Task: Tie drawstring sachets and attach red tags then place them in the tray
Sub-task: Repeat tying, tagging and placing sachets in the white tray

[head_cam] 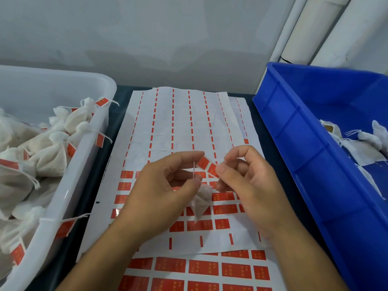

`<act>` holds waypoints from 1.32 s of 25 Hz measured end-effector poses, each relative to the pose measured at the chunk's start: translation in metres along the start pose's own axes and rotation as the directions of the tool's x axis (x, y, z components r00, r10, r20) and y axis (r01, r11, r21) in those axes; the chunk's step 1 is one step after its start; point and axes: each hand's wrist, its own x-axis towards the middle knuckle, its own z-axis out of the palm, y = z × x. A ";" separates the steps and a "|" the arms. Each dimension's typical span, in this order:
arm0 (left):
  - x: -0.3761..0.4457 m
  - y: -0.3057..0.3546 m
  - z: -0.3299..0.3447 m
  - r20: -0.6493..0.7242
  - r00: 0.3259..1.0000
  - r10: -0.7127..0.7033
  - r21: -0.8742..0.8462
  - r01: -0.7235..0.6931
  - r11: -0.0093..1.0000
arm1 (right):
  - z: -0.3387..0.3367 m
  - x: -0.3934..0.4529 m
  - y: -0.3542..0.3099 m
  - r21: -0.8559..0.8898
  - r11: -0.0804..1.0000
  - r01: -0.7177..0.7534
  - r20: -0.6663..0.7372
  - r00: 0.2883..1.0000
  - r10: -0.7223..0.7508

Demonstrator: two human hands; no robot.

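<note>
Sticker sheets [195,267] closest to camera, flat on the dark table [117,106], most upper rows already peeled. Both hands working just above them.

Left hand [165,185]: thumb and fingers pinch the drawstring [193,172], held upright; the small white sachet [200,202] hangs below the fingertips. Right hand [245,181]: fingertips pinch one red tag [209,165], peeled and folded in a V, right beside the string. Whether tag and string already touch, can't tell.

Step, by my read: wrapping the tag around the string. Not closed yet.

White tray [84,156] on the left, piled with finished tagged sachets. Blue bin [294,127] on the right, untagged ones inside.

Risks:
- Tag halves meet off-square, so adhesive is left exposed and snags other sachets in the tray.
- Tag closes beside the string instead of around it, then falls off.
- Adhesive grabs a fingertip first and the tag creases.
- String slack lets the sachet swing and pull the string out of the fold.
</note>
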 end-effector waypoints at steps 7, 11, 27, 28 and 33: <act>-0.004 0.003 0.003 0.107 0.991 0.075 0.023 -0.078 0.997 | 0.003 -0.005 0.005 -0.272 0.950 0.152 0.037 0.988 -0.147; -0.004 0.002 0.004 0.082 0.993 0.085 0.002 -0.085 0.996 | 0.003 -0.004 0.007 -0.298 0.943 0.147 0.002 0.988 -0.154; -0.006 0.000 0.008 0.044 0.997 0.064 -0.047 -0.062 0.997 | 0.002 -0.002 0.004 -0.279 0.958 0.065 0.083 0.996 -0.044; -0.006 0.000 0.008 0.046 0.997 0.062 -0.052 -0.059 0.997 | 0.002 -0.002 0.003 -0.257 0.964 0.072 0.089 0.995 -0.050; -0.004 -0.001 0.011 0.030 0.999 0.042 -0.042 -0.040 0.998 | 0.006 -0.002 0.005 -0.275 0.953 0.127 0.043 0.992 -0.119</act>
